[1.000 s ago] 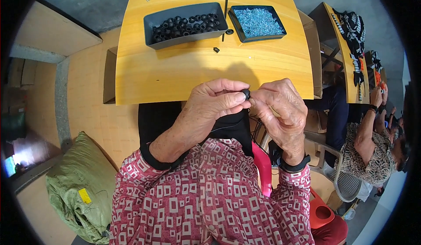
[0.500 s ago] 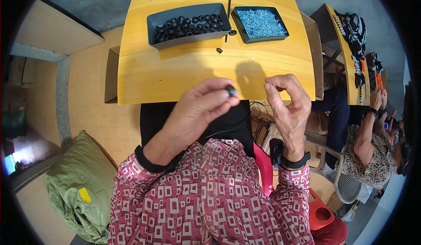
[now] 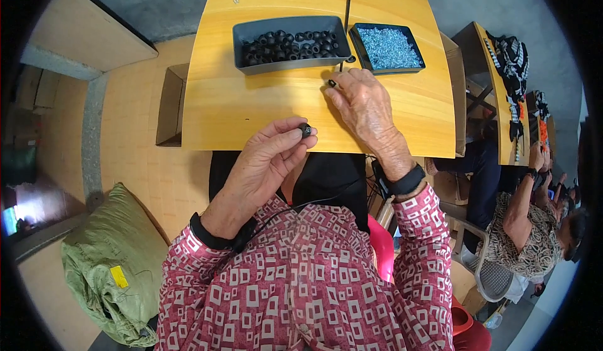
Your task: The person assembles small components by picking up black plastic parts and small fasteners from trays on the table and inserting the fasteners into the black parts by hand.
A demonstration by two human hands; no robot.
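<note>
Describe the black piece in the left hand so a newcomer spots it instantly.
Find the yellow table, then the left hand at its near edge. Pinched there is a small rounded black piece with a pale mark. Unlike the dark knobs in the grey bin, it alone sits in the left hand.

The scene is viewed from the person's head, by the left one of two wide fisheye cameras. The lens is directed steeply downward, and the left hand [image 3: 267, 153] and the right hand [image 3: 365, 107] are seen from near, around the centre. The table [image 3: 408, 112] is shown toward twelve o'clock and the patterned shirt [image 3: 301, 275], viewed from above, toward six. A co-worker [image 3: 524, 235] is included farther off, between three and four o'clock.
</note>
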